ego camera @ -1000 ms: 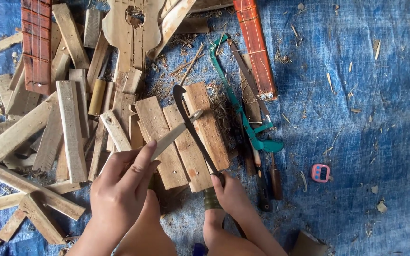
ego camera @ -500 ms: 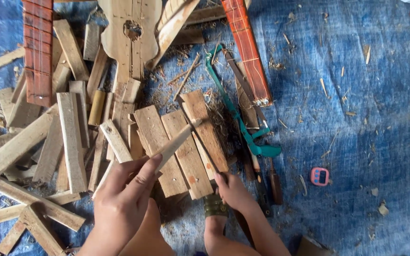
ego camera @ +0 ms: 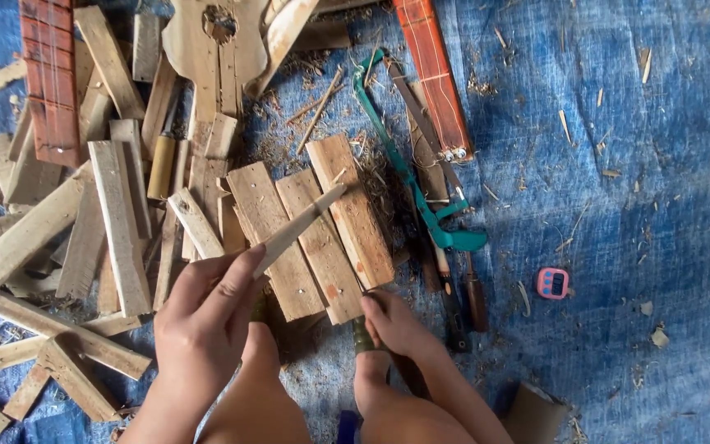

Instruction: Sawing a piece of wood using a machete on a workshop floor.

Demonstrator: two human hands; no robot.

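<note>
Here the left hand (ego camera: 207, 316) pinches a thin stick (ego camera: 299, 226) at its near end, so it juts free over three planks (ego camera: 314, 234) lying side by side just ahead, long axis slanting up and away to the right, tip forward. Right hand (ego camera: 396, 325) is curled on a handle at the planks' near edge; tool unclear. Green saw (ego camera: 421, 197) lies right of it.

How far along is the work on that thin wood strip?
Done: shavings litter the tarp and the strip looks thinned. In hand: the left hand pinches the strip over three boards; the right hand closes on a handle, its blade out of sight. Left: many rough wood pieces lie unworked at the left.
</note>
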